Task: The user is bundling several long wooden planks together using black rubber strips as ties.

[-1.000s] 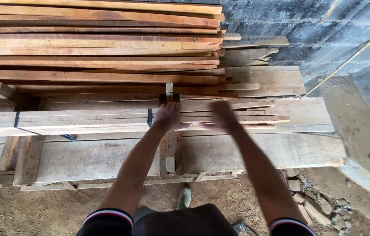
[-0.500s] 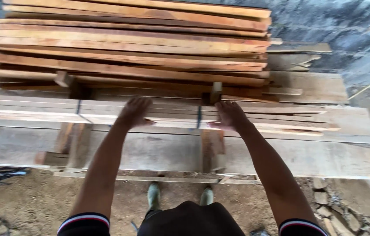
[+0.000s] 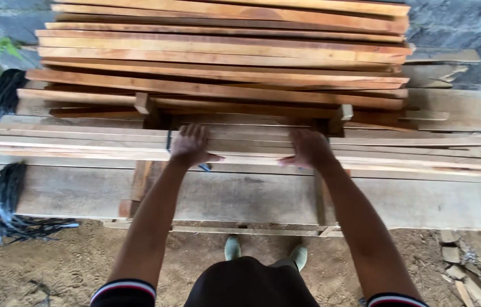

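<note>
A bundle of thin pale wooden slats (image 3: 81,145) lies lengthwise on wide grey planks (image 3: 240,196). My left hand (image 3: 191,145) rests palm down on the bundle, thumb hooked under its near edge, next to a dark strap around the slats. My right hand (image 3: 310,149) grips the same bundle's near edge further right, fingers over the top. Behind the bundle rises a tall stack of reddish-brown boards (image 3: 223,57).
Short wooden spacer blocks (image 3: 145,103) prop the stack. A pile of black straps (image 3: 4,199) lies on the dirt at the left. Broken stones (image 3: 462,267) lie at the lower right. A grey block wall stands behind. My shoes (image 3: 232,247) show below the planks.
My view has shifted left along the stack. Both hands moved apart along the slat bundle and settled on its near edge, the right hand no longer blurred in motion.
</note>
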